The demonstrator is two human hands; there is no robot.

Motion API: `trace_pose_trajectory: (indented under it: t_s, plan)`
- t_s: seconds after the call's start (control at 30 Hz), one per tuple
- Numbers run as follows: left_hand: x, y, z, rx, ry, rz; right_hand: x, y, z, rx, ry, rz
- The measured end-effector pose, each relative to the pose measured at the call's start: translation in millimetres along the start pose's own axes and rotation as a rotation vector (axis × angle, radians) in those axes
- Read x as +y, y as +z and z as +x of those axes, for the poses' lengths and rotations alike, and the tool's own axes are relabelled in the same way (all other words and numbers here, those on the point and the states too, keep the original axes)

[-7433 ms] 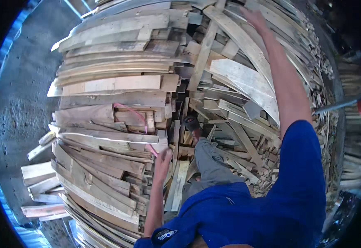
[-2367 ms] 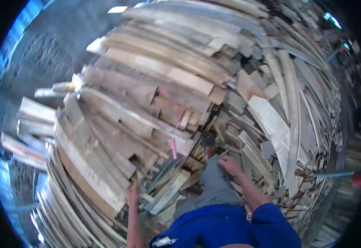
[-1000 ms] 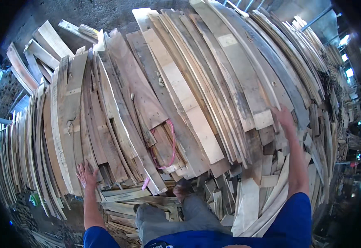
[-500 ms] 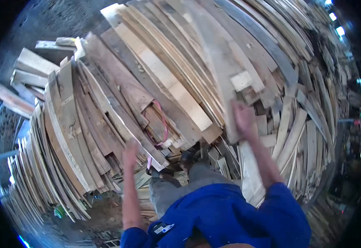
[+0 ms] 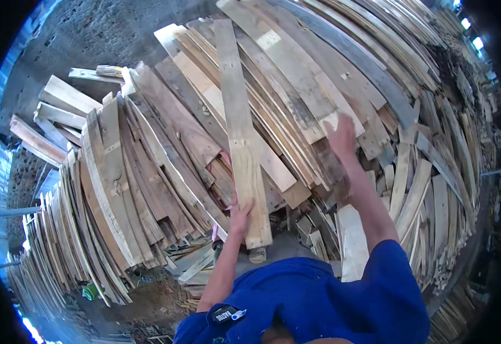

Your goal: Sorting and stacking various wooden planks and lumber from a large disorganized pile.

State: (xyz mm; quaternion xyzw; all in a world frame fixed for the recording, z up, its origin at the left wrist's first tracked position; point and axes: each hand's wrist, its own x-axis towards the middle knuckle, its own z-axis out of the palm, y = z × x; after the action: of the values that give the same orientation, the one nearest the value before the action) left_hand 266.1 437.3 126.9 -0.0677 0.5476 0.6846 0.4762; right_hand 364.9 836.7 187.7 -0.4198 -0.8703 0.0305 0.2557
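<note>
Left hand (image 5: 242, 217) grips a plank (image 5: 240, 137) near its lower end, fingers at the left edge. Plank runs up and slightly left from that hand, lying across the boards of the stack, its near end just below the fingers. Right hand (image 5: 342, 136), higher and well to the right, touches the near end of a wide board (image 5: 299, 74) with a pale patch; whether the fingers clamp it can't be made out.

Between the hands: narrow board ends, side by side, plus a paler board (image 5: 279, 166) just right of the plank. Pink strap (image 5: 226, 156) shows above the left hand, partly behind the plank.

Below the right hand, near the forearm: a light slab (image 5: 352, 241). Right of that forearm, curved-looking strips (image 5: 417, 189) in a loose heap. Far left of the left hand: stacked boards on edge (image 5: 50, 252), short offcuts (image 5: 70, 94) sticking out above them, and a small green item (image 5: 90, 292) low down. Blue shirt (image 5: 325, 292) below both hands; pen (image 5: 239, 314) clipped to it.
</note>
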Motion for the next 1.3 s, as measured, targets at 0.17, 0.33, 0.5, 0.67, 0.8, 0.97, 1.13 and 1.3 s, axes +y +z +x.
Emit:
trace_pose_trajectory:
  t_s: [0.17,0.33,0.5,0.67,0.8,0.97,1.13,1.3]
  plan:
    - [-37.0,-41.8,-15.1,0.277,0.195,0.593,-6.5,19.2,34.5,-0.295,0.143,-0.225]
    - [-53.2,-47.6,7.5,0.116,0.050,0.230,-49.9,17.8,45.5,-0.596,0.233,-0.022]
    - [-37.5,-24.8,30.2,0.078,-0.119,0.119,-30.9,53.6,37.1,-0.460,0.293,0.308]
    - [-42.6,-49.2,42.7,-0.062,-0.167,-0.050,-88.4,24.4,2.7,-0.515,0.451,0.482]
    - [-21.5,-28.2,23.1,-0.258,-0.259,-0.268,-88.5,-9.5,-111.0,-0.513,0.448,0.663]
    - [-19.7,-14.6,25.1,-0.352,-0.342,-0.382,-88.5,-49.6,-226.0,-0.694,0.365,0.615]
    - [-48.4,-20.0,30.8,-0.091,-0.257,-0.297,-39.2,-29.7,-100.3,-0.291,-0.006,0.337]
    - [-43.2,-36.1,31.4,-0.060,-0.157,-0.235,36.3,20.0,36.3,-0.027,0.061,-0.048]
